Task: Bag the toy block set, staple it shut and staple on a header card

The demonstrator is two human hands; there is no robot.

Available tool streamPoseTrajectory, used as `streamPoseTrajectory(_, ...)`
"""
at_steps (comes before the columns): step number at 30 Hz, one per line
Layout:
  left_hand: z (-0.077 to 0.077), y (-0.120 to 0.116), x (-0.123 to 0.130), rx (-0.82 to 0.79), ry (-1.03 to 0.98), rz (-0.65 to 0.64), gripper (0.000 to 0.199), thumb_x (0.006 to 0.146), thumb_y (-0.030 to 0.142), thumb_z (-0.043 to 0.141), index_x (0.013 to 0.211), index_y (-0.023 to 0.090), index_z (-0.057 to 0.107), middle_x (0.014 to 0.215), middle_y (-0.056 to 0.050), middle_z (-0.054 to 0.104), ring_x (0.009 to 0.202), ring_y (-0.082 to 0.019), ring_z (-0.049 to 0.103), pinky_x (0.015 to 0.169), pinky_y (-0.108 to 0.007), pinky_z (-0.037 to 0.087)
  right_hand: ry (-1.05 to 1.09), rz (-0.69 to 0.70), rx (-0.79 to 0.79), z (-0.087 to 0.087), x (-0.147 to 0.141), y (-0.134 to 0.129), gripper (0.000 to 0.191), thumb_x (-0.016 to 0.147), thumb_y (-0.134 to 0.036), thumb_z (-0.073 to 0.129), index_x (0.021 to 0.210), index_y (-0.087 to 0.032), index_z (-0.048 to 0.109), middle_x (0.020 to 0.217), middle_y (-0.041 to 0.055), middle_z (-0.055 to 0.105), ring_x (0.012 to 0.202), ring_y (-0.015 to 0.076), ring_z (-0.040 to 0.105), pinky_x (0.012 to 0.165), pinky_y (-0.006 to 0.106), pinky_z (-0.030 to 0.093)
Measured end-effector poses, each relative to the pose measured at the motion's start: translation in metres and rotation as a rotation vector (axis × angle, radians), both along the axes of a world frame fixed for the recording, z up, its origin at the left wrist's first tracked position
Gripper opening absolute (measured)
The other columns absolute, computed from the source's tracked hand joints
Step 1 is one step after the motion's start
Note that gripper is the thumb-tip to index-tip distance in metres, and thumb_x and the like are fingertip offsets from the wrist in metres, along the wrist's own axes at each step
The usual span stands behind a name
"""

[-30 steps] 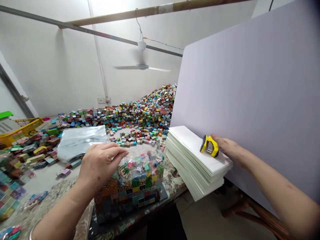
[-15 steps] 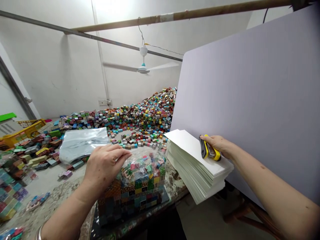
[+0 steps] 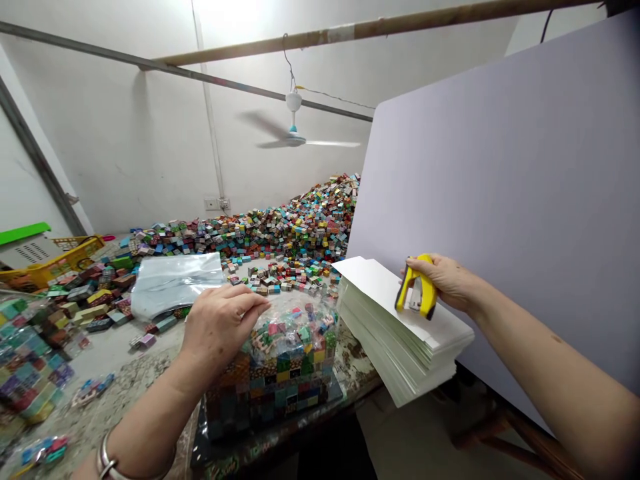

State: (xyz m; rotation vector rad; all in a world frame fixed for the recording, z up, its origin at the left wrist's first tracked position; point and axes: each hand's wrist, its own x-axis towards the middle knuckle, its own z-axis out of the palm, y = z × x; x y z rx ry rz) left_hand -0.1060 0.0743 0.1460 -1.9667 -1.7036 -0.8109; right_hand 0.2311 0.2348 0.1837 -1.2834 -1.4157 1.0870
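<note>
My left hand (image 3: 220,327) is closed in a pinch at the top of a clear plastic bag (image 3: 295,360), over its gathered edge. Small patterned cubes in neat rows fill the bag, and loose colourful pieces lie on top of them. My right hand (image 3: 453,283) grips a yellow and black stapler (image 3: 420,287) and holds it over a stack of white cards (image 3: 400,327). The stapler's jaws point down and stand apart. Whether it touches the top card I cannot tell.
A long heap of small cubes (image 3: 280,233) lies along the wall. Flat silvery plastic bags (image 3: 175,283) rest behind my left hand. Another filled bag (image 3: 30,360) stands at the left, near a yellow basket (image 3: 70,257). A large pale board (image 3: 500,200) rises at the right. A ceiling fan (image 3: 295,139) spins beyond.
The stapler has turned in my right hand and risen slightly, so its jaws now face down. My left hand keeps its pinch on the bag. The whole view has shifted a little.
</note>
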Motion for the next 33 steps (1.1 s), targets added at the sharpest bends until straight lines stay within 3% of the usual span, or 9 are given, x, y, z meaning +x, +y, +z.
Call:
streamPoseTrajectory(3, 0.000, 0.000, 0.001, -0.002, -0.017, -0.004, 0.018, 0.085, 0.031, 0.055, 0.077, 0.025, 0.069, 0.079, 0.002, 0.068, 0.076, -0.017, 0.060, 0.071, -0.030, 0.039, 0.070, 0.027, 0.012, 0.000, -0.009, -0.007, 0.013, 0.079, -0.019, 0.057, 0.081, -0.020, 0.044, 0.078, 0.0055, 0.064, 0.071, 0.0175, 0.065, 0.061, 0.029, 0.056)
streamPoseTrajectory(8, 0.000, 0.000, 0.003, 0.020, -0.036, -0.005, 0.016, 0.083, 0.030, 0.058, 0.075, 0.024, 0.069, 0.078, 0.002, 0.068, 0.075, -0.017, 0.060, 0.070, -0.030, 0.038, 0.138, 0.051, 0.086, 0.004, -0.033, -0.018, 0.024, 0.077, -0.020, 0.060, 0.095, -0.024, 0.044, 0.081, 0.0012, 0.061, 0.070, 0.0155, 0.064, 0.060, 0.027, 0.056)
streamPoseTrajectory(15, -0.001, -0.007, 0.010, 0.044, -0.062, 0.018, 0.012, 0.081, 0.029, 0.061, 0.072, 0.026, 0.069, 0.077, 0.004, 0.068, 0.074, -0.016, 0.060, 0.068, -0.030, 0.035, 0.247, 0.263, 0.178, 0.029, -0.087, -0.057, 0.036, 0.072, -0.025, 0.066, 0.103, -0.028, 0.047, 0.078, -0.0020, 0.057, 0.065, 0.0131, 0.060, 0.058, 0.023, 0.054)
streamPoseTrajectory(21, -0.003, -0.008, 0.011, 0.058, -0.040, 0.032, 0.016, 0.083, 0.031, 0.058, 0.071, 0.025, 0.068, 0.074, 0.004, 0.067, 0.072, -0.015, 0.058, 0.067, -0.031, 0.033, 0.294, 0.299, 0.339, 0.050, -0.122, -0.076, 0.031, 0.072, -0.026, 0.067, 0.097, -0.026, 0.050, 0.080, -0.0012, 0.058, 0.063, 0.0106, 0.057, 0.051, 0.017, 0.049)
streamPoseTrajectory(27, -0.006, -0.007, 0.011, 0.086, -0.036, 0.035, 0.019, 0.084, 0.033, 0.056, 0.071, 0.025, 0.068, 0.072, 0.003, 0.066, 0.070, -0.015, 0.056, 0.067, -0.031, 0.032, 0.143, 0.378, 0.489, 0.060, -0.155, -0.087, 0.026, 0.076, -0.032, 0.063, 0.097, -0.027, 0.049, 0.078, -0.0022, 0.055, 0.060, 0.0100, 0.054, 0.050, 0.019, 0.047)
streamPoseTrajectory(33, -0.008, -0.006, 0.011, 0.119, -0.049, 0.052, 0.019, 0.083, 0.034, 0.057, 0.070, 0.026, 0.068, 0.074, 0.004, 0.067, 0.070, -0.014, 0.056, 0.066, -0.032, 0.032, -0.019, 0.497, 0.482, 0.046, -0.185, -0.101, 0.026, 0.077, -0.035, 0.061, 0.096, -0.028, 0.044, 0.077, -0.0027, 0.052, 0.054, 0.0102, 0.053, 0.044, 0.020, 0.046)
